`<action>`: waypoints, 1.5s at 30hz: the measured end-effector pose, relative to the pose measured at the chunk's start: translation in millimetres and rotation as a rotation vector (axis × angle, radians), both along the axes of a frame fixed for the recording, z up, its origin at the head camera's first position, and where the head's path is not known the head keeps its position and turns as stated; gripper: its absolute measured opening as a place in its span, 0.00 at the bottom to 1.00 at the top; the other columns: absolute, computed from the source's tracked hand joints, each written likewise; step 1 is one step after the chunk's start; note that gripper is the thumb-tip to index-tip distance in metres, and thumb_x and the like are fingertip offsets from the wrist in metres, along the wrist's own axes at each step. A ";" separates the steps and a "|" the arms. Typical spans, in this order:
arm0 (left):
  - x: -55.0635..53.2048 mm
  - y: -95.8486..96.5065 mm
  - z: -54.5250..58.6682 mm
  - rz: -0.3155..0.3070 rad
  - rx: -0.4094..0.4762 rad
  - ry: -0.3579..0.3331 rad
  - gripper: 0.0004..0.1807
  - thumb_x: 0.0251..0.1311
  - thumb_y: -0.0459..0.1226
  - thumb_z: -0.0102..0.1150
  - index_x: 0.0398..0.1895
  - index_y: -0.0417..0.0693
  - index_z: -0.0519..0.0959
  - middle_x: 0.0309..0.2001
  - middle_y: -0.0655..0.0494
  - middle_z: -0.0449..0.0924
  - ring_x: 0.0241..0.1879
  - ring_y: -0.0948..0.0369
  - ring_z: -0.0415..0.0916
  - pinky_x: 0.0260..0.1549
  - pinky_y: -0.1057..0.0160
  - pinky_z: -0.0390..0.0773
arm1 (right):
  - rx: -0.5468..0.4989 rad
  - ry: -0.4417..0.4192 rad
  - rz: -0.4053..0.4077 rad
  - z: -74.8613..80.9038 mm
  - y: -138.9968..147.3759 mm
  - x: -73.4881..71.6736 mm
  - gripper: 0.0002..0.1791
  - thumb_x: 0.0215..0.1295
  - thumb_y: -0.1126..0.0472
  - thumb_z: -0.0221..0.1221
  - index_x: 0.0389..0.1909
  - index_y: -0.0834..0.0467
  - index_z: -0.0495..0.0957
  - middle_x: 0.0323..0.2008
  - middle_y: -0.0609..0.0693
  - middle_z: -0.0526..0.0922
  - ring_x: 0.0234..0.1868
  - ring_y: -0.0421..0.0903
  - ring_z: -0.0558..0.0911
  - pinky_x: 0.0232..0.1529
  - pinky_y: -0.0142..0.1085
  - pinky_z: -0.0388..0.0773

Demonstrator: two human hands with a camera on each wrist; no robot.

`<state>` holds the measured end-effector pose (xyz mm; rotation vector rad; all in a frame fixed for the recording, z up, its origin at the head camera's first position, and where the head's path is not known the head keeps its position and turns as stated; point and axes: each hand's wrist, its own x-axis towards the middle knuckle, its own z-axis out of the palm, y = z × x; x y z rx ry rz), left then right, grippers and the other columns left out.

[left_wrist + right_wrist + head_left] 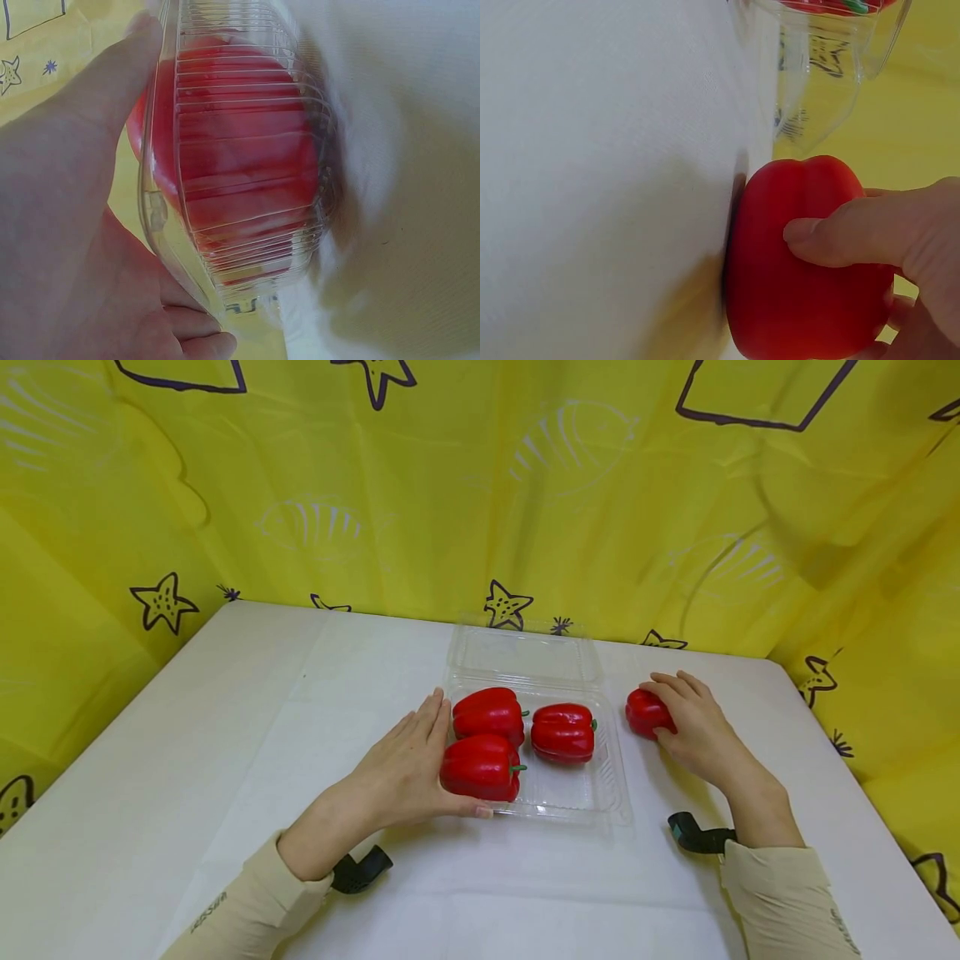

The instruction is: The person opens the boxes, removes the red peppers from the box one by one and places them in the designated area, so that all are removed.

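A clear plastic clamshell container point(573, 793) lies on the white table with its lid point(525, 656) folded back. Inside it are three red bell peppers: two at the left, the upper point(487, 714) and the lower point(480, 768), and one point(562, 732) at the right. My left hand point(397, 768) rests against the container's left side, fingers straight and thumb along the front edge. To the right of the container, my right hand point(693, 727) grips another red bell pepper point(802, 285) between thumb and fingers. This pepper is at the tabletop; whether it touches is hard to tell.
A white cloth point(187, 718) covers the table. Yellow curtains point(420, 485) printed with stars and fish stand behind it and at both sides. Dark wrist-camera mounts point(701, 835) jut out beside both of my wrists.
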<state>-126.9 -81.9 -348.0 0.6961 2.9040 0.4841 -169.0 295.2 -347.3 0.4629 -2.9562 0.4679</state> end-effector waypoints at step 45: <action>0.2 0.4 -1.0 0.000 -0.008 0.008 0.72 0.40 0.74 0.63 0.78 0.37 0.46 0.80 0.41 0.42 0.79 0.46 0.46 0.73 0.45 0.58 | -0.108 0.232 0.168 38.7 -52.1 29.0 0.25 0.59 0.71 0.65 0.59 0.64 0.74 0.61 0.63 0.74 0.64 0.63 0.68 0.59 0.62 0.73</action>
